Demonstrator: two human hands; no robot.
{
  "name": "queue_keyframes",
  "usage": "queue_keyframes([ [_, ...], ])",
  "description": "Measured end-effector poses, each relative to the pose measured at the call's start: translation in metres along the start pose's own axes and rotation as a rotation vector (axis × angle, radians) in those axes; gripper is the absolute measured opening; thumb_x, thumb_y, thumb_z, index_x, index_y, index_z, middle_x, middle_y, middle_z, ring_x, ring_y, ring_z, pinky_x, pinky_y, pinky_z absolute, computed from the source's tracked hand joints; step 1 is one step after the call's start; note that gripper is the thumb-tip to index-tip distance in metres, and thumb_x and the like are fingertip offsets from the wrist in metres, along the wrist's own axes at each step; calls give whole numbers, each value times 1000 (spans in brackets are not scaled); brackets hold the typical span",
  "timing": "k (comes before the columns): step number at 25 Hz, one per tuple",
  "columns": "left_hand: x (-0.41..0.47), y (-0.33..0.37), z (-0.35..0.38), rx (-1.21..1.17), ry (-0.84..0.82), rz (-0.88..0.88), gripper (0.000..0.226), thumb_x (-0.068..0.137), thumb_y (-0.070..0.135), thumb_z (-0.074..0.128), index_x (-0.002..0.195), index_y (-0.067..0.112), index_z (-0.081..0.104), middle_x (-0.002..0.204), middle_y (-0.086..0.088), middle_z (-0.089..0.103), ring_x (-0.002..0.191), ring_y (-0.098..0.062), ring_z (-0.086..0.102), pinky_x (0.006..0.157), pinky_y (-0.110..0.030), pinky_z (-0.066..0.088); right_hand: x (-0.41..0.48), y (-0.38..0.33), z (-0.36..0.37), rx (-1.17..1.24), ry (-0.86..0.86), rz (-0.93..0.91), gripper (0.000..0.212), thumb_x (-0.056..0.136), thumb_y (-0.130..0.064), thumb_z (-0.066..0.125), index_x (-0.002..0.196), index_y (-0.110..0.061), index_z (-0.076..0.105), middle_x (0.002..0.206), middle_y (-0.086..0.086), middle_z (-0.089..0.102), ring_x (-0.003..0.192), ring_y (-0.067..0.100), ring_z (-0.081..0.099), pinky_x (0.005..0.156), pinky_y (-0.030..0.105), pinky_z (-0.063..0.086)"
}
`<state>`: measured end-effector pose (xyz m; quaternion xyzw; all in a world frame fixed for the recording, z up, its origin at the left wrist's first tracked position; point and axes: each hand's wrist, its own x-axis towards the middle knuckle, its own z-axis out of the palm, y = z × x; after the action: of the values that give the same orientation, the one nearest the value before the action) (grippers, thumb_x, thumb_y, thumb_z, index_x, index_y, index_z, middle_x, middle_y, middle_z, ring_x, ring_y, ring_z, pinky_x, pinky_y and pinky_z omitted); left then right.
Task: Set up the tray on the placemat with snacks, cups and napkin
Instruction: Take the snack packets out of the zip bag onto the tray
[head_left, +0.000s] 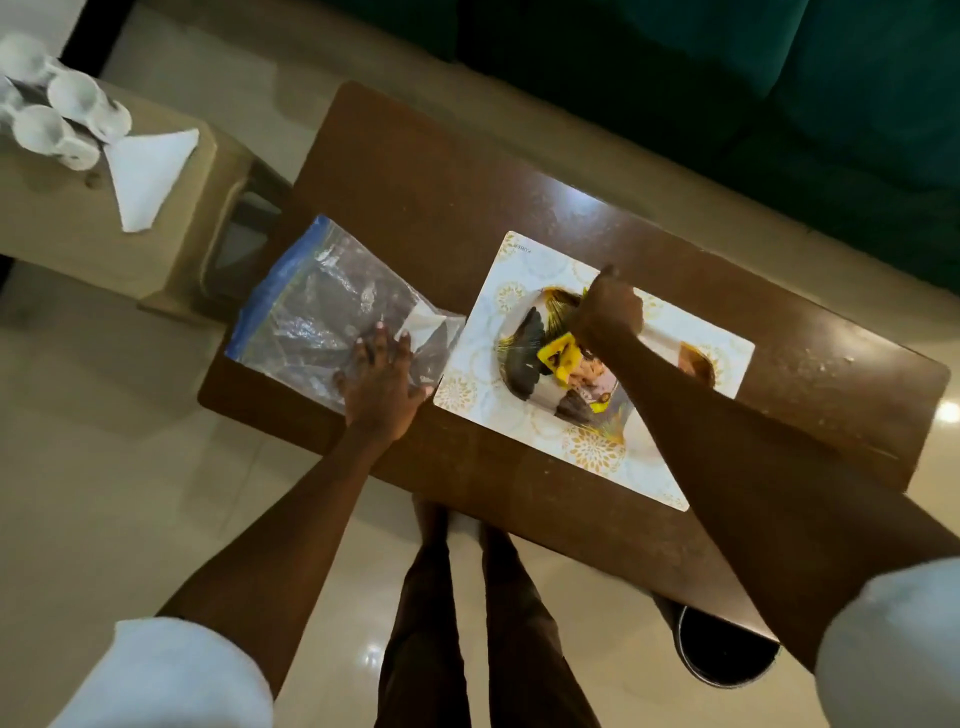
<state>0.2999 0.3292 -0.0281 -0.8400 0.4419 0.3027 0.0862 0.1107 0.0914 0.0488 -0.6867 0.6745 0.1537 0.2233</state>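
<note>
Tray (524, 312) sits on the placemat (483, 358), mid-desk (415, 182), so the base layer looks done. Snack packets (558, 356) already lie on it, yellow one most visible; contents otherwise hard to read

Right hand (610, 312) is over the tray, fingers curled shut; likely pinching or nudging a packet into place, but what it grips, if anything, I can't tell. Forearm hides the tray's near-right part

Left hand (382, 379) lies flat and open on the clear zip bag (332, 312), just left of the placemat. Probably pinning it so it doesn't slide or blow while the other hand works. Bag looks mostly empty, which fits snacks having come out of it

Cups (57, 111) and folded napkin (148, 174) are on the side stool (78, 228) at far left, well apart from the tray, untouched. They're staged there, within reach for later

Judgement: snack step in hand, roughly mid-task; cups and napkin remain. Next needs the bag cleared off, then a reach left. Cups look light and stacked close, easy to tip when grabbed
</note>
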Motion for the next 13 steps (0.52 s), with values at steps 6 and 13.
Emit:
queue_keyframes([
  [6,18,-14,6,-32,6,-52,102,90,61,64,163,30,1,173,-14,-11,158,-49,5,110,-77,32,3,-58,51,71,16,-131,75,92,-11,65,156,-3,26,121,19,68,109,42,69,82,43,56],
  [13,17,-2,8,-43,8,-81,100,93,55,63,164,22,1,173,-17,-6,159,-47,3,115,-76,26,10,-57,61,119,63,-175,65,93,-10,61,151,-7,31,116,17,69,105,41,70,76,41,54],
])
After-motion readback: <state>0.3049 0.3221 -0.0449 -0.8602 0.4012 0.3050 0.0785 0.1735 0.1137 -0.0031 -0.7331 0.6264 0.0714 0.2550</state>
